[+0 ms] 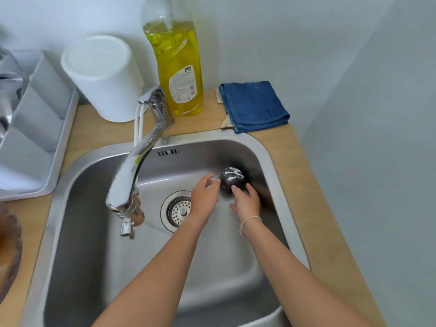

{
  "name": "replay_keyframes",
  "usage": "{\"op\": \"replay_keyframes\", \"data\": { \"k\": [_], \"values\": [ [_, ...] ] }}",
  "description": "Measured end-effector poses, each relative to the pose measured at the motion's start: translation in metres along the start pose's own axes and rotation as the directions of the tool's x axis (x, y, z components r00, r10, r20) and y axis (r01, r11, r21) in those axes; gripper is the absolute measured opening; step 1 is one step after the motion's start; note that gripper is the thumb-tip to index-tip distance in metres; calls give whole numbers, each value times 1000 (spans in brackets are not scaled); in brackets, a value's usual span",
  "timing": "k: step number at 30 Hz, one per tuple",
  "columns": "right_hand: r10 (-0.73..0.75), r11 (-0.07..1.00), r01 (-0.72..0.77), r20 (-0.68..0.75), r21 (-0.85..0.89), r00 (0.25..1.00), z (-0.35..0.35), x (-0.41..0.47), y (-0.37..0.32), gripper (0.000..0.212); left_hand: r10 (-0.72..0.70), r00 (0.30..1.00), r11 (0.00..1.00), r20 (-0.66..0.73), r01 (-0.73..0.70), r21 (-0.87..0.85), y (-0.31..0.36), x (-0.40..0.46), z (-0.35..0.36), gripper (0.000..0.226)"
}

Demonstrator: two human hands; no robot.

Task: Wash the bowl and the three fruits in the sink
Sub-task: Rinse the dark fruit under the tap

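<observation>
A dark round object (230, 179) with white foam on top, perhaps a sponge or a fruit, lies in the far right corner of the steel sink (89, 244). My left hand (204, 198) hovers just left of it with fingers spread. My right hand (246, 202) is in front of it, fingertips touching or almost touching its near side, holding nothing. Part of a brownish bowl (9, 246) shows at the left edge on the counter. No other fruit is in view.
The chrome faucet (134, 171) reaches over the sink's left half, above the drain strainer (178, 210). Behind the sink stand a yellow dish soap bottle (177, 67), a white container (103, 76) and a folded blue cloth (253, 105). A white drying rack (35, 128) sits left.
</observation>
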State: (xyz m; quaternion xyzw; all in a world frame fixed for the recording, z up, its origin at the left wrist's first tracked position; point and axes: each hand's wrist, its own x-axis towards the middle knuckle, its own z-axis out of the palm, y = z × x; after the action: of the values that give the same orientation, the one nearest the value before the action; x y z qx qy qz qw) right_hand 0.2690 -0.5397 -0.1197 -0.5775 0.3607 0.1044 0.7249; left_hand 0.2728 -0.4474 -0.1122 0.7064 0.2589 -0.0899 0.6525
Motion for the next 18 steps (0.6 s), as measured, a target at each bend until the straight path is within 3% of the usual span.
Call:
{"op": "replay_keyframes", "data": {
  "k": [9, 18],
  "values": [
    [-4, 1000, 4, 5, 28, 1000, 4, 16, 1, 54, -85, 996, 993, 18, 86, -78, -10, 23, 15, 34],
    [-72, 997, 73, 74, 0, 995, -6, -27, 22, 34, -41, 998, 984, 38, 47, -174, -27, -20, -26, 21]
  ]
}}
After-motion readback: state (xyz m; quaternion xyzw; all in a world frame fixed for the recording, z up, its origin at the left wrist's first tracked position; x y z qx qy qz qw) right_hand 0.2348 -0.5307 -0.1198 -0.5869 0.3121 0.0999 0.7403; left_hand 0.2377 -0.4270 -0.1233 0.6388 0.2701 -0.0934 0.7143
